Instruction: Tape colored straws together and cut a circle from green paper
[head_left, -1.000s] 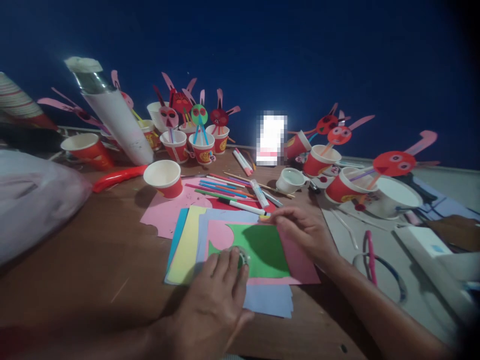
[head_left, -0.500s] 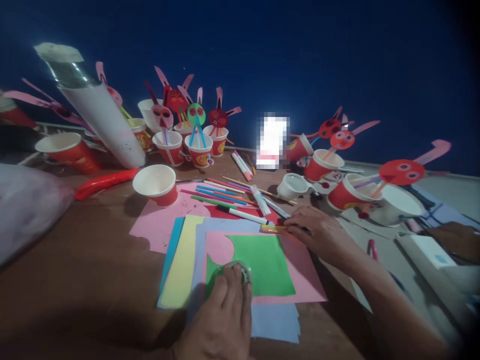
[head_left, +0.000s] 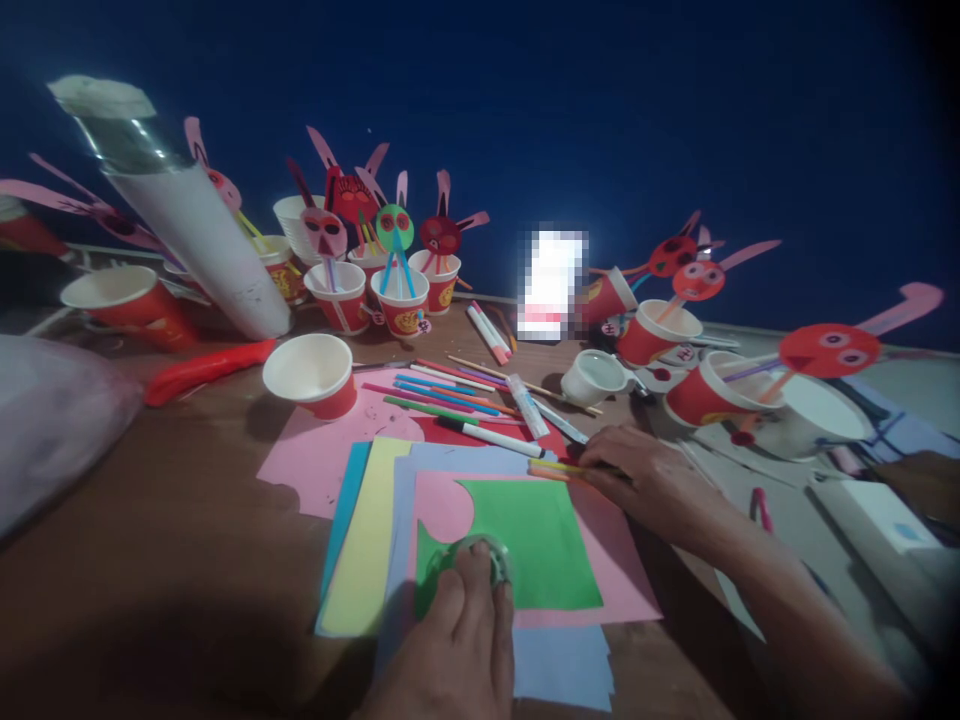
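My left hand point(head_left: 461, 625) presses its fingers down on a clear round object point(head_left: 501, 562), which looks like a roll of tape and is partly hidden under them. The object lies on green paper point(head_left: 551, 540) with a rounded cut-out at its upper left. Beneath are a pink sheet point(head_left: 634, 598) and pale blue paper point(head_left: 562, 665). My right hand point(head_left: 649, 480) rests at the upper right of the sheets, fingers bent together. A yellow stick point(head_left: 553, 465) and an orange one run to its fingertips. A flat metallic strip point(head_left: 566, 425) ends close by.
Coloured sticks point(head_left: 442, 392), a white marker point(head_left: 499, 438) and a glue tube point(head_left: 529, 407) lie behind the paper. An upright paper cup point(head_left: 309, 375) stands left. Cups with rabbit-faced paper figures point(head_left: 395, 228) line the back. Another person's hand point(head_left: 919, 485) is at far right.
The view has shifted slightly, so the table and papers sit a little lower and the right side further right. Both my hands stay in nearly the same places on the papers.
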